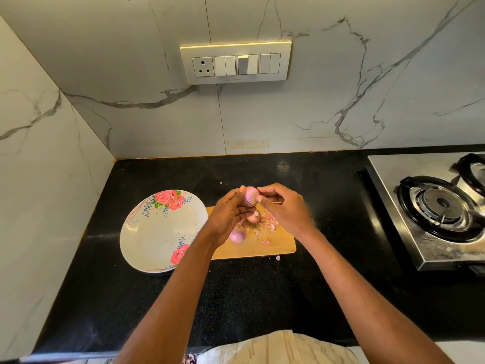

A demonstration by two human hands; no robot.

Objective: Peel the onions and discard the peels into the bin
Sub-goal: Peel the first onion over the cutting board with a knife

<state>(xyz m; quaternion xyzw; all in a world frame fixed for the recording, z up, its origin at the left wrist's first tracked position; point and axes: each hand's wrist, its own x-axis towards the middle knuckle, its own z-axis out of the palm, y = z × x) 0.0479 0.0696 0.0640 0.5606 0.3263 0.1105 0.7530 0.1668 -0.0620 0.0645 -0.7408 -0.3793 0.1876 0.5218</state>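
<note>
My left hand [228, 215] grips a small pink onion [250, 196] above the wooden cutting board [278, 245]. My right hand [282, 206] pinches at the onion's right side with thumb and fingertips. Two more onions lie on the board below: one [254, 217] partly hidden behind my left fingers, another [237, 234] near my left wrist. Several bits of pink peel [270, 224] are scattered over the board. No bin is in view.
A white oval plate with rose prints [160, 232] sits left of the board on the black counter [262, 298]. A steel gas stove [435, 206] stands at the right. One peel scrap [278, 257] lies on the counter by the board's front edge.
</note>
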